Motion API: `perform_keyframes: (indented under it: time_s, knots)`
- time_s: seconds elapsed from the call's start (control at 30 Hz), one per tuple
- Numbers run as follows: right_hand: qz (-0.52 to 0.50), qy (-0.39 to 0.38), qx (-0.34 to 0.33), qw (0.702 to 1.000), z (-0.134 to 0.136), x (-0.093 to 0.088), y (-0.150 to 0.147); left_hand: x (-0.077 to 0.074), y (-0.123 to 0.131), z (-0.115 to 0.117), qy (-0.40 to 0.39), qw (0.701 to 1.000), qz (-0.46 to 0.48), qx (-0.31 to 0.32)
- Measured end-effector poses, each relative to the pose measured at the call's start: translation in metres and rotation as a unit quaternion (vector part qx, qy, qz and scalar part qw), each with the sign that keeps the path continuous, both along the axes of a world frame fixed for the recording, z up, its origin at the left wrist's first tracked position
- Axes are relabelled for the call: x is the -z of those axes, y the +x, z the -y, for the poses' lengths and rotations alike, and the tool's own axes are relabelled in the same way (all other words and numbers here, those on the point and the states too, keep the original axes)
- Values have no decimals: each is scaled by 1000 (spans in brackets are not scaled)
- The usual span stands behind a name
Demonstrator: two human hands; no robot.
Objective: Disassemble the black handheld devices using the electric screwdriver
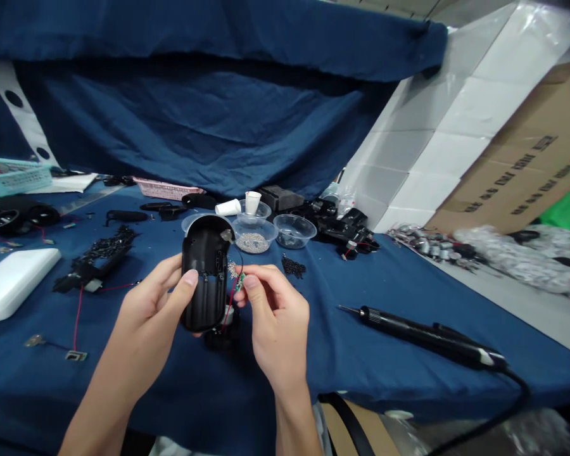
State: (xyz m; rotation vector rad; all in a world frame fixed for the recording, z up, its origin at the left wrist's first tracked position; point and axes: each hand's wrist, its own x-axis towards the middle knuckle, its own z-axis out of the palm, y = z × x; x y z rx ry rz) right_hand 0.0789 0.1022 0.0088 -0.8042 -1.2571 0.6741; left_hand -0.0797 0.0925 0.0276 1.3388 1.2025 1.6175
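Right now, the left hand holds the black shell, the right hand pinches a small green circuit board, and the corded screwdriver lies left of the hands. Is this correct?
No: the head view shows the corded screwdriver right of the hands. The rest stands: the left hand holds the black shell, the right hand pinches the green circuit board.
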Motion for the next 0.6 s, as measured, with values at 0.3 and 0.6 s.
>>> perform_keyframes:
  time_s: [0.3, 0.6]
  knots:
    - [26, 25, 19, 999, 0, 1, 7, 9, 2, 1, 1, 997, -9, 74]
    - [-13, 22, 20, 999, -1, 1, 6, 6, 3, 5, 9, 995, -29, 93]
